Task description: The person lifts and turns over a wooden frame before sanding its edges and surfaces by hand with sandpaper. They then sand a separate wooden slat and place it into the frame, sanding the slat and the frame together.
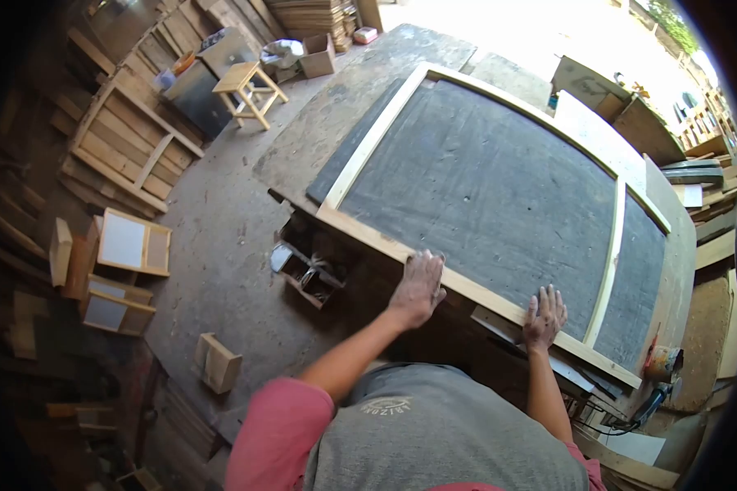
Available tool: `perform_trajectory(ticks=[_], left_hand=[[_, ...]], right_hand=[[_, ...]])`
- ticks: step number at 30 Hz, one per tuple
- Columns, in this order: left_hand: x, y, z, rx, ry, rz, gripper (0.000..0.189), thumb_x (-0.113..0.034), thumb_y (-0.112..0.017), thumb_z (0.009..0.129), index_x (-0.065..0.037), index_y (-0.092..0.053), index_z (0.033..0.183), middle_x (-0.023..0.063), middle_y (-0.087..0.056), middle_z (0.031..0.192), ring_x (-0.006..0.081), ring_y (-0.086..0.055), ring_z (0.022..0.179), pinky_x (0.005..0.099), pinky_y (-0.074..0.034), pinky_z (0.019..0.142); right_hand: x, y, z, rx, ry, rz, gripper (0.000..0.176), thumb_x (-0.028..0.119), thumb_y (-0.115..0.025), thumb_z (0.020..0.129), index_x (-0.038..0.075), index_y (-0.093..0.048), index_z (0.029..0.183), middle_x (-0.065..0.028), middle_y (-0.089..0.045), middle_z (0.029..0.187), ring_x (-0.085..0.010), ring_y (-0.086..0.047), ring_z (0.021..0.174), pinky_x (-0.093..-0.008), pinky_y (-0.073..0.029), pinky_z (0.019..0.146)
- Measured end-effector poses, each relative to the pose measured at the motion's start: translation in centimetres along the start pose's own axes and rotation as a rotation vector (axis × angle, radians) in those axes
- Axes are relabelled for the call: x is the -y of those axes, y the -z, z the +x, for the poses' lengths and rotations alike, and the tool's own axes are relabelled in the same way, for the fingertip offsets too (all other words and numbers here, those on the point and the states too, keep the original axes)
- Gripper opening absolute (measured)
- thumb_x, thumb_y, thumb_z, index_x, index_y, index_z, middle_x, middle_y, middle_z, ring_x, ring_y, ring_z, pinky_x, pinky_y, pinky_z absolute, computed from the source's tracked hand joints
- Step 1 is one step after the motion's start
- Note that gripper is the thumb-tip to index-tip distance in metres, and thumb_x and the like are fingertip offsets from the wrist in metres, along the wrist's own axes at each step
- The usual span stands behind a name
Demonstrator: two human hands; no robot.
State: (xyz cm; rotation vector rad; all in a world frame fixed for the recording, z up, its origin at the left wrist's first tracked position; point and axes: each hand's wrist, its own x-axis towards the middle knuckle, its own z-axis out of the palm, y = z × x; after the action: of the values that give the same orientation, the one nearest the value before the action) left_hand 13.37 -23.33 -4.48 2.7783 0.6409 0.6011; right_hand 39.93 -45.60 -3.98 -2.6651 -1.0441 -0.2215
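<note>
A light wooden frame point(377, 242) lies flat on a dark board point(499, 204) on top of the workbench. It has long rails and two cross pieces, one at the left end and one toward the right. My left hand point(419, 288) rests on the near rail, left of its middle, with fingers stretched forward. Further right along that same rail, my right hand point(544, 317) is laid with its fingers extended over the inner edge. Neither hand is wrapped around the wood. Part of the rail is hidden beneath both hands.
A small can point(663, 362) stands at the bench's right corner, near a blue-handled tool point(653, 401). Below the bench's near edge sits an open box of odds and ends point(311, 282). A wooden stool point(248, 88) and stacked lumber point(307, 24) stand beyond, left.
</note>
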Motion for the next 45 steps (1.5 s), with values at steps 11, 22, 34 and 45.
perform_trajectory(ticks=[11, 22, 34, 45], left_hand=[[7.2, 5.0, 0.2, 0.082, 0.106, -0.017, 0.072, -0.033, -0.055, 0.099, 0.003, -0.028, 0.155, 0.0254, -0.03, 0.159, 0.0479, -0.024, 0.148, 0.0551, -0.015, 0.124], [6.3, 3.3, -0.1, 0.1, -0.017, 0.07, 0.073, -0.027, -0.06, 0.096, 0.002, -0.028, 0.155, 0.023, -0.034, 0.157, 0.0428, -0.028, 0.149, 0.0525, -0.019, 0.125], [-29.0, -11.4, 5.1, 0.274, -0.404, -0.189, 0.066, -0.033, -0.047, 0.101, 0.005, -0.032, 0.152, 0.025, -0.027, 0.161, 0.0473, -0.019, 0.151, 0.0611, -0.011, 0.122], [-27.7, -9.4, 5.7, 0.283, -0.318, -0.159, 0.065, -0.031, -0.053, 0.097, 0.001, -0.035, 0.151, 0.0233, -0.035, 0.156, 0.0443, -0.029, 0.147, 0.058, -0.022, 0.12]], right_hand=[[-0.2, 0.3, 0.0, -0.057, 0.025, 0.058, 0.05, 0.045, -0.055, 0.098, 0.01, -0.066, 0.131, -0.012, -0.054, 0.148, -0.0325, -0.04, 0.143, -0.0535, -0.021, 0.12], [-8.8, 4.3, -6.7, 0.132, 0.299, -0.033, 0.059, 0.044, -0.051, 0.101, 0.015, -0.045, 0.151, -0.0113, -0.035, 0.162, -0.033, -0.023, 0.154, -0.0617, -0.009, 0.121], [-19.8, 7.4, -11.3, 0.093, -0.039, 0.049, 0.06, 0.037, -0.047, 0.102, 0.006, -0.04, 0.152, -0.0134, -0.036, 0.162, -0.0362, -0.024, 0.153, -0.064, -0.007, 0.121], [-36.1, 10.8, -13.2, 0.072, -0.378, -0.038, 0.058, 0.041, -0.037, 0.105, 0.005, -0.044, 0.15, -0.0131, -0.039, 0.16, -0.0341, -0.026, 0.152, -0.0654, -0.004, 0.121]])
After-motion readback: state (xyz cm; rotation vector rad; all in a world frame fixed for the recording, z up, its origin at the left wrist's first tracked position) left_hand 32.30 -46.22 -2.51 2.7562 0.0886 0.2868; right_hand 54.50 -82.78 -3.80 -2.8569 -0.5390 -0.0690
